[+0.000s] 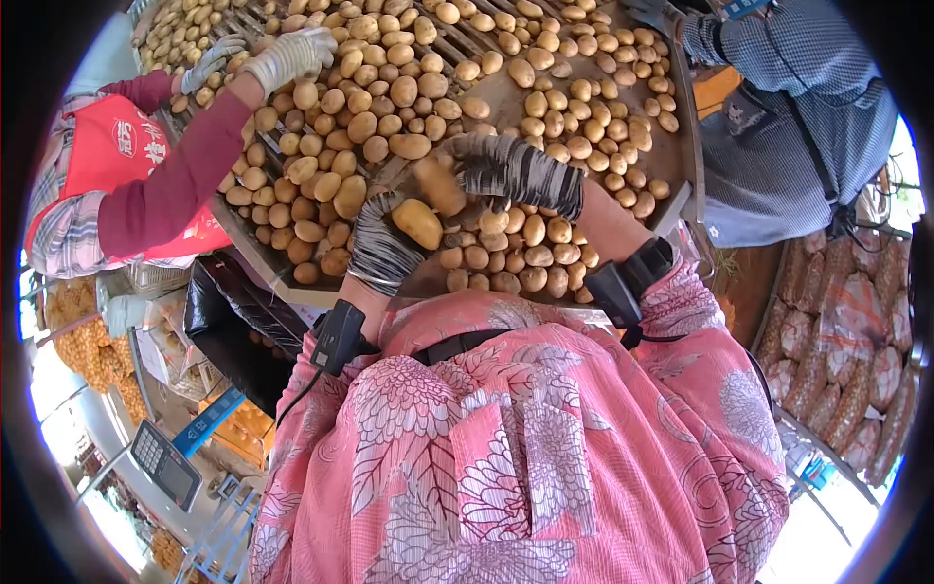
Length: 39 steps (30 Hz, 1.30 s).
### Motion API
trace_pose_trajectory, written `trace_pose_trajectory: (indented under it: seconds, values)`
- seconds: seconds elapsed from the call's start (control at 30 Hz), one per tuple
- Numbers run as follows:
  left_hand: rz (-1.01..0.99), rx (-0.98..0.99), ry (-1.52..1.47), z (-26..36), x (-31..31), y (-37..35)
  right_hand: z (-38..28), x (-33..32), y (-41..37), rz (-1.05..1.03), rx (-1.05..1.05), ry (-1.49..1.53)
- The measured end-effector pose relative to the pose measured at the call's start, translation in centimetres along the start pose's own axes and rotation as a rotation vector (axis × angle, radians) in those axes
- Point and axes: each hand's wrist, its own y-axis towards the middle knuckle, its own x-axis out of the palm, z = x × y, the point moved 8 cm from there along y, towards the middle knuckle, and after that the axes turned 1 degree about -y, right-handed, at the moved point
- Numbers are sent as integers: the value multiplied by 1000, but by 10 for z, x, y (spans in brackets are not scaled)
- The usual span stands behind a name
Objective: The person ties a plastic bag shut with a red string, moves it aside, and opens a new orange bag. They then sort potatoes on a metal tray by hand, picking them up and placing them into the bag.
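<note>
My left hand (382,245), in a black-and-white striped glove, is closed around a yellowish potato (418,225) near the front edge of the sorting table. Just above it, my right hand (518,175) in a matching glove curls its fingers at a second potato (440,186), which is smeared by motion. Part of that potato's grip is hidden by blur. Many loose potatoes (362,127) lie around both hands, on slats at the left and on a flat metal surface at the right.
A co-worker's gloved hand (292,56) reaches over potatoes at the left; another person's sleeve (778,44) is at the right. The table's metal rim (693,146) runs along the right. Below left are a black crate (229,331) and a scale display (167,465). Filled sacks (842,331) stack at right.
</note>
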Motion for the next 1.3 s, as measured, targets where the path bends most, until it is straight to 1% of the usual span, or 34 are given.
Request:
trace_pose_trajectory:
  seconds: [0.03, 0.07, 0.1, 0.13, 0.17, 0.2, 0.27, 0.3, 0.33, 0.4, 0.43, 0.47, 0.5, 0.53, 0.57, 0.6, 0.63, 0.67, 0.7, 0.73, 0.77, 0.8, 0.83, 0.87, 0.9, 0.93, 1.0, 1.07, 1.1, 1.13, 1.17, 1.2, 1.27, 1.3]
  values:
    - [-40, -107, -73, -6, 4, -6, 5, -5, -3, 12, 59, 116]
    - [-48, -119, -71, -4, 7, -13, 11, -14, -4, 25, 115, 231]
    - [-264, -176, -135, -3, 25, -25, 14, -28, -13, 110, 206, 402]
    - [-478, -230, -200, 0, 39, -38, 15, -51, -14, 280, 51, 54]
    - [-410, -210, -198, 4, 21, -39, 26, -50, -19, 239, 86, -181]
    - [-412, -209, -202, 6, 15, -44, 31, -44, -23, 192, 120, -415]
    - [-85, -21, -61, 18, -24, -49, 49, -4, -31, 56, -94, -621]
    - [-192, -81, -71, 16, -23, -57, 57, 19, -34, -99, 100, -725]
    - [-188, -74, -81, 18, -35, -60, 41, 36, -42, -164, 106, -919]
    - [-171, -55, -117, 18, -61, -65, 55, 45, -32, -82, 146, -910]
    - [-206, -122, -177, 16, -52, -78, 59, 41, -26, -1, 111, -840]
    - [-192, -92, -191, 13, -62, -80, 63, 33, -17, 72, 67, -765]
    - [-67, -1, -174, 16, -88, -78, 71, 26, -9, 102, 17, -849]
    - [69, 101, -166, 24, -112, -84, 79, 17, -2, 223, -9, -911]
    - [121, 96, -199, 24, -116, -92, 74, 11, 0, 206, 184, -867]
    - [90, 199, -135, 32, -119, -102, 68, 12, 4, 171, 188, -776]
    - [72, 305, -66, 41, -124, -114, 58, 14, 9, 221, 29, -806]
    - [32, 435, 20, 54, -130, -126, 57, 15, 8, 207, 13, -803]
    - [-54, 454, -164, 53, -136, -139, 63, 18, 11, 134, 78, -820]
    - [-82, 448, -278, 52, -135, -163, 56, 22, 9, 162, -101, -798]
    - [90, 460, -364, 54, -142, -188, 69, 20, 11, 129, -139, -777]
    - [-4, 515, -444, 56, -143, -209, 84, 14, 10, 151, -108, -780]
    - [114, 610, -467, 48, -181, -223, 82, 20, 12, 104, -164, -767]
    - [221, 686, -494, 35, -215, -232, 82, 17, 12, 102, -101, -863]
    - [239, 718, -567, 27, -227, -253, 83, 13, 11, 115, -30, -965]
    - [98, 676, -604, 23, -225, -272, 86, 12, 13, 112, 47, -971]
    - [196, 791, -754, 1, -269, -305, 93, 9, 15, 139, 175, -1009]
    - [601, 893, -955, -22, -326, -345, 88, 12, 16, 181, 179, -1034]
    - [796, 928, -216, -16, -386, -377, 81, 17, 16, 158, 249, -974]
    - [921, 876, 535, -12, -445, -407, 85, 16, 18, 156, 241, -976]
    - [647, 1138, 18, 3, -495, -453, 96, 11, 19, 142, 236, -952]
    - [322, 1327, -503, 22, -529, -479, 102, 9, 18, 132, 234, -929]
    - [953, 1181, -751, 67, -449, -529, 86, 13, 12, 147, 233, -943]
    - [1109, 1174, -774, 76, -450, -546, 75, 18, 10, 132, 203, -954]
